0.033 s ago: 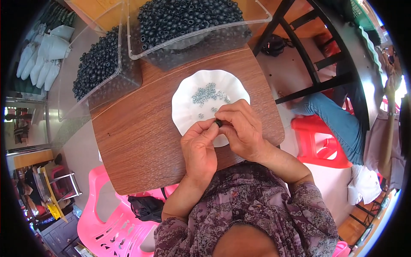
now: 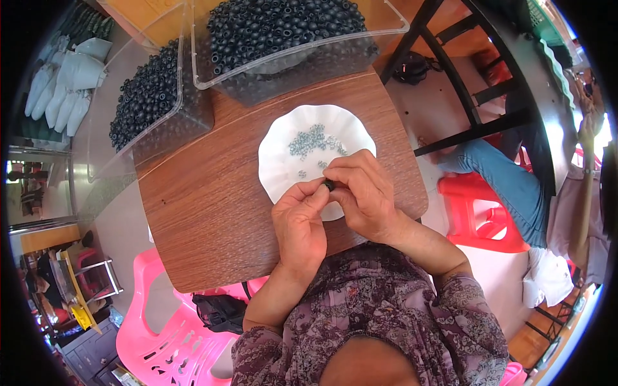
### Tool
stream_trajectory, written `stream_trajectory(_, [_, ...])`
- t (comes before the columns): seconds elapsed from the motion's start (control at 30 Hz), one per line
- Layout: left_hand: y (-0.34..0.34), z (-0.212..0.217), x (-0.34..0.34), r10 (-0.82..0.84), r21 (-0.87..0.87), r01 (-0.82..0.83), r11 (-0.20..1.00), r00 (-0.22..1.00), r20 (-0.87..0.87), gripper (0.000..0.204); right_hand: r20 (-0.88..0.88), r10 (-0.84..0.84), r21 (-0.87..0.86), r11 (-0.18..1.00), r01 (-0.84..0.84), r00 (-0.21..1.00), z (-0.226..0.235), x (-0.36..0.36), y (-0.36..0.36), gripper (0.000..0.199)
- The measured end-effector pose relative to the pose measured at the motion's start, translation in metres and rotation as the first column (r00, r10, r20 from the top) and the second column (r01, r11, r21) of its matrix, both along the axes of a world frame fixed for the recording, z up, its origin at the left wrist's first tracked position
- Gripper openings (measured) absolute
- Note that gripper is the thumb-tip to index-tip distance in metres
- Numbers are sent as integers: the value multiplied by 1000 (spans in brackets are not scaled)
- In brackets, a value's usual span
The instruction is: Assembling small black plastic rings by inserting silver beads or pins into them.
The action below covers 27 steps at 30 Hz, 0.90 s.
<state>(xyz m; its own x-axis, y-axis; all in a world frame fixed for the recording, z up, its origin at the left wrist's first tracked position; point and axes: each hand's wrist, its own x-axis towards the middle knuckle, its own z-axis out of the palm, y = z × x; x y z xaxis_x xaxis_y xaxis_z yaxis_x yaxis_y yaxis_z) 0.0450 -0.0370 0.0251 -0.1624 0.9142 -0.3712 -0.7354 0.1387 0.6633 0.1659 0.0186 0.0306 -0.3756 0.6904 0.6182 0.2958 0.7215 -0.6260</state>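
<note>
where fingertips meet, both hands point(image 2: 331, 206) pinch a black ring point(image 2: 329, 185).

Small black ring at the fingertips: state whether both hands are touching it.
Touching. The head view shows the small black ring pinched between the left hand fingertips and the right hand fingertips, above the white scalloped dish.

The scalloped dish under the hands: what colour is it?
White; the dish shows plainly in the head view.

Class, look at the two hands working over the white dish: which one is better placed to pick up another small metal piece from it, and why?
Probably the right hand: it lies over the white scalloped dish, its fingertips close to the small grey metal pieces. The left hand sits nearer the dish's rim, pinching the small black ring with it.
</note>
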Motion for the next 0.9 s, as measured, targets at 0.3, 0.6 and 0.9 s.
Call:
stream_trajectory(0.3, [0,8,-4,-10,19,9,1000,997,79,12,-60,65,-7,998,-66,996,-1,0,6,39])
stream_trajectory(0.6, [-1,0,-4,2,-18,-2,1000,1000,22,11,-105,114,20,993,-113,988,-12,-4,9,36])
stream_trajectory(0.9, [-1,0,-4,-4,-6,4,1000,999,-42,15,-137,95,-42,994,-102,986,-21,-5,9,30])
